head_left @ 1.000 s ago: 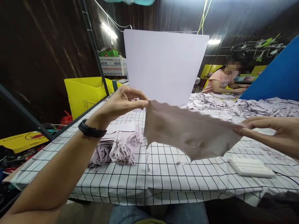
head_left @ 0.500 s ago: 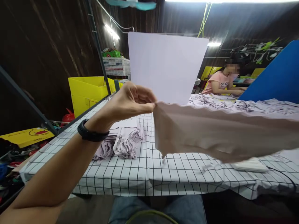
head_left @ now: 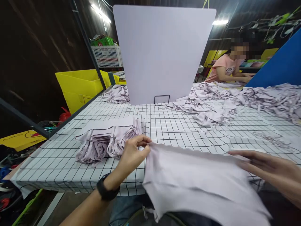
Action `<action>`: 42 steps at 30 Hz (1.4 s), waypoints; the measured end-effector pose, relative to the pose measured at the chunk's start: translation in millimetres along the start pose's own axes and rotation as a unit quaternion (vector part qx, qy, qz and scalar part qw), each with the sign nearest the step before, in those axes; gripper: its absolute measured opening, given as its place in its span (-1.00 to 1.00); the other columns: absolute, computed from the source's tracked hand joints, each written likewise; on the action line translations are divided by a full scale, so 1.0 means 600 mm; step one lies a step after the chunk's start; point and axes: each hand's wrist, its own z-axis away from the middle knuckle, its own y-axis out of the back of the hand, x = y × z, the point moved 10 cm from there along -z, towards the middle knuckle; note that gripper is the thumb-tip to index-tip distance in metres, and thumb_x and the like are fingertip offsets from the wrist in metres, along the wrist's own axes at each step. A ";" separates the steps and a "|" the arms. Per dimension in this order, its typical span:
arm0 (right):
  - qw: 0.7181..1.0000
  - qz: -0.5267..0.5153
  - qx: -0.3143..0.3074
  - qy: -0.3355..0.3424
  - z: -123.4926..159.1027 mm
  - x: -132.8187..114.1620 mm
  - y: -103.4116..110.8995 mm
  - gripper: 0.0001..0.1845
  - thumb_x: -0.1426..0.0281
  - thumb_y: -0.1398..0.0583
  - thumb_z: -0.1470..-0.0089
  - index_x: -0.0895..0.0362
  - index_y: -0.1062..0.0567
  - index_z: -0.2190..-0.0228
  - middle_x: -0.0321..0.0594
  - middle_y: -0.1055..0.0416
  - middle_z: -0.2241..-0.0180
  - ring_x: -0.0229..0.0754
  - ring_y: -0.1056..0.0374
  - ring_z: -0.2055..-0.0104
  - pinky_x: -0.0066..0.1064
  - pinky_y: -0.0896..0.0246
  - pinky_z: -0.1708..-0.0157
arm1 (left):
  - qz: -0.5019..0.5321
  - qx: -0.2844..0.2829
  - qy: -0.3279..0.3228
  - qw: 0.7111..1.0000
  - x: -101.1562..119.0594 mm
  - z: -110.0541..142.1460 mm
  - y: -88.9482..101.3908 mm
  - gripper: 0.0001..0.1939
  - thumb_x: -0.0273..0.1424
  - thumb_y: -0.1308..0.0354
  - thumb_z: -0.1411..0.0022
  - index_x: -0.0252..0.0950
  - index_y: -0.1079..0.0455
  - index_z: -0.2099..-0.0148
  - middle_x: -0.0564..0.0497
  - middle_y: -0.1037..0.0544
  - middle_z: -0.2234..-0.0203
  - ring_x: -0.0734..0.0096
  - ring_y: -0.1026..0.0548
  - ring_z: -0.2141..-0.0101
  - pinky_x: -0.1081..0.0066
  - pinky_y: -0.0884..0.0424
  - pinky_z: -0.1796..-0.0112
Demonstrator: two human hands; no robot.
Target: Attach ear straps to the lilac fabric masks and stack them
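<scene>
Now the pale cloth (head_left: 188, 179) had dropped over the counter's (head_left: 164, 122) near edge, its face seemingly easier to work; the left hand (head_left: 134, 153) pinched one corner, the blurred right hand's (head_left: 274, 171) grip unclear.

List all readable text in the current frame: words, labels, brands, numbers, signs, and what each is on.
"G…": co-worker's pink shirt; starts with what looks like a G, rest too small to read surely.
Yellow printed carton, lower left: a line of lettering beside a red emblem, too small and blurred to read.
Held cloth and white board: no text visible.
</scene>
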 end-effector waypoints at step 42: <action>0.899 -0.164 -0.217 -0.343 0.366 0.229 -0.253 -0.23 -0.29 -0.05 -0.10 0.14 -0.62 0.49 -0.16 -0.44 0.67 0.08 -0.51 0.43 -0.12 -0.39 0.24 | -0.275 -0.385 -0.303 0.827 -0.033 0.050 -0.468 -0.47 -0.10 0.11 -0.52 -0.29 -0.25 -0.34 -0.15 -0.15 -0.41 0.15 -0.06 -0.42 -0.01 0.11 -0.40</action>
